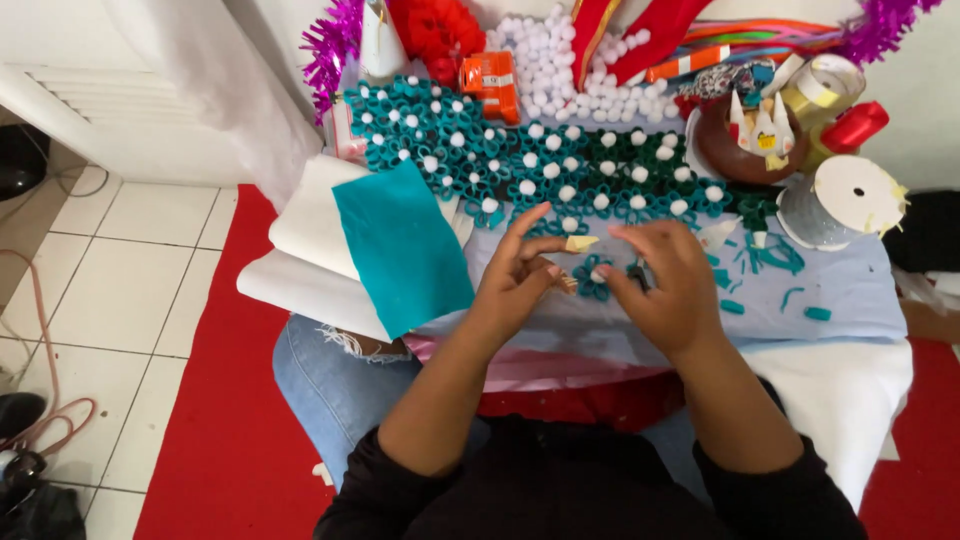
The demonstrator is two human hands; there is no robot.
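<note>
Left hand [520, 275] and right hand [665, 280], fingers pinching a small teal felt loop flower [592, 280]; loosened, its loops might spring apart.

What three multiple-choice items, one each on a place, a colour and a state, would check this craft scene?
1. Where does the teal felt sheet lie?
A. left of both hands
B. right of both hands
C. on the floor tiles

2. What colour are the small pompoms in the teal rolled-felt flowers?
A. yellow
B. white
C. black

3. What are the left hand and right hand doing?
A. resting flat, apart
B. raised off the work
C. pinching one small teal flower between them

Answers: 1 A, the sheet lies left of the hands; 2 B, each centre is white; 3 C, fingertips meet on it.
</note>
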